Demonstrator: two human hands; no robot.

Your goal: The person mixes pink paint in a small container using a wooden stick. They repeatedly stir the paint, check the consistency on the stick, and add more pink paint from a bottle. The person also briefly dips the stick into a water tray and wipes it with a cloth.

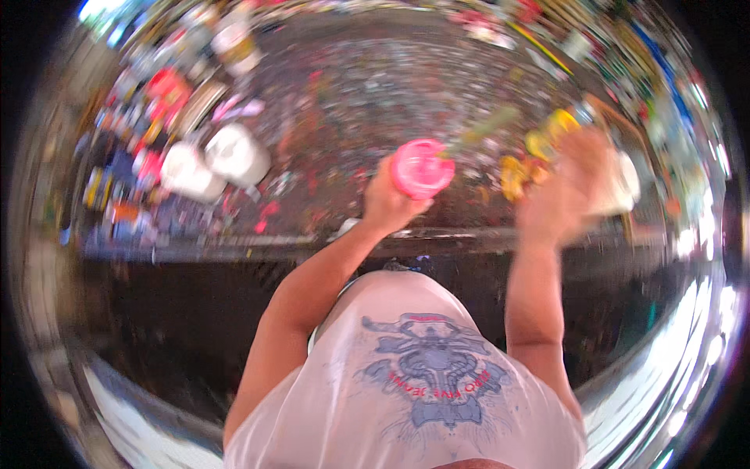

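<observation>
Left hand (383,205), head view: closed around a short, round, bright pink container (423,170), plastic by the look, held roughly upright above a dark tabletop (328,102) flecked with many colours. Right hand (580,170): off to the right, badly blurred; from here can't tell whether open or gripping. Beside it, rounded yellow pieces (512,177) and a rounded white tub (627,184).

Risk, as I judge it: a tilt of the left wrist could slop whatever fills the pink container; a careless sweep of the right hand could topple the tub or scatter the yellow pieces.

Around: two white cylindrical tubs (238,155) at left, a red container (168,92) beyond. A thin greenish stick (486,130), blurred, slants between the hands, partly obstructing the straight way across.
</observation>
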